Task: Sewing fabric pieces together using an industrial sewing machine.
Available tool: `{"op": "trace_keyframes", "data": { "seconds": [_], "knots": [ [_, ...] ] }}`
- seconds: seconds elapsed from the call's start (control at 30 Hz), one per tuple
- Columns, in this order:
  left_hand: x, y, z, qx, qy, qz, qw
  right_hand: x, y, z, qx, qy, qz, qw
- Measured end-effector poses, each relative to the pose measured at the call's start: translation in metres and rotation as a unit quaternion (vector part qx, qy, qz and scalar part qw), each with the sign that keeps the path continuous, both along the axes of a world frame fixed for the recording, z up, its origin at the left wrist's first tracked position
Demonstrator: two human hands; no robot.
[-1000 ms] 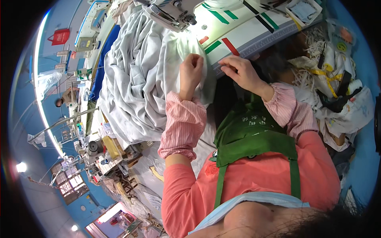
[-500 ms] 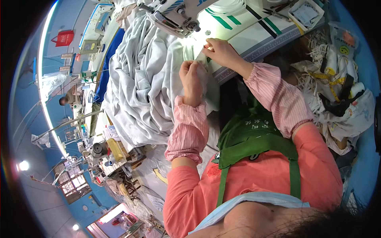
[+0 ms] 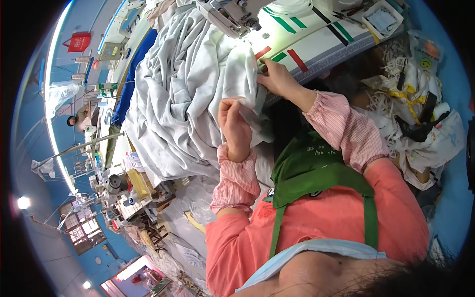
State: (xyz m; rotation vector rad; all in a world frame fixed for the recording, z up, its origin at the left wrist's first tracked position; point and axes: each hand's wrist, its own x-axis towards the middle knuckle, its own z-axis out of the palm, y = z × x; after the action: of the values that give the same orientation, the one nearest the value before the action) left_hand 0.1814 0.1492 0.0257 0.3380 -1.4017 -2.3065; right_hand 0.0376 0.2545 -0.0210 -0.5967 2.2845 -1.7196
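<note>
A big heap of pale grey cloth (image 3: 173,99) lies in folds left of and below the sewing machine (image 3: 228,17), one flap of it reaching up to the lit needle area. My left hand (image 3: 234,127) is closed, pinching the near edge of that flap between thumb and fingers. Farther up and to the right, my right hand (image 3: 278,78) has its fingers curled at the flap's right side, holding the cloth by its edge. Its fingertips are partly hidden against the cloth. Both forearms wear pink striped sleeves.
Red, green and black strips, among them a red strip (image 3: 297,60), lie on the white machine table, with a ruler (image 3: 321,68) along its front edge. A white tray (image 3: 382,19) stands at the far right. Below are bagged scraps (image 3: 430,143). A person (image 3: 79,120) sits far left.
My left hand has drawn the cloth's edge down toward me, spreading the flap. My right hand has moved slightly down and right. Red strips on the table now show, and the view has shifted a little.
</note>
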Motion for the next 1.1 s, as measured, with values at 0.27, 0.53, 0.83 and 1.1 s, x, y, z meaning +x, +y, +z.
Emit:
{"op": "trace_keyframes", "data": {
  "seconds": [0.27, 0.53, 0.83, 1.1],
  "knots": [
    [0.013, -0.024, 0.010, -0.438, -0.086, 0.090, 0.890, 0.024, 0.000, 0.028, 0.131, 0.212, 0.235, 0.939],
    [0.057, -0.159, 0.033, -0.451, -0.140, 0.299, 0.829, -0.089, 0.099, -0.015, 0.221, 0.254, 0.000, 0.942],
    [0.013, -0.087, 0.092, -0.164, 0.070, -0.429, 0.885, -0.054, 0.121, 0.002, 0.169, 0.177, 0.083, 0.966],
    [-0.144, -0.072, -0.026, -0.659, 0.027, -0.143, 0.738, -0.011, 0.104, 0.005, 0.012, 0.070, 0.136, 0.988]
  ]
}}
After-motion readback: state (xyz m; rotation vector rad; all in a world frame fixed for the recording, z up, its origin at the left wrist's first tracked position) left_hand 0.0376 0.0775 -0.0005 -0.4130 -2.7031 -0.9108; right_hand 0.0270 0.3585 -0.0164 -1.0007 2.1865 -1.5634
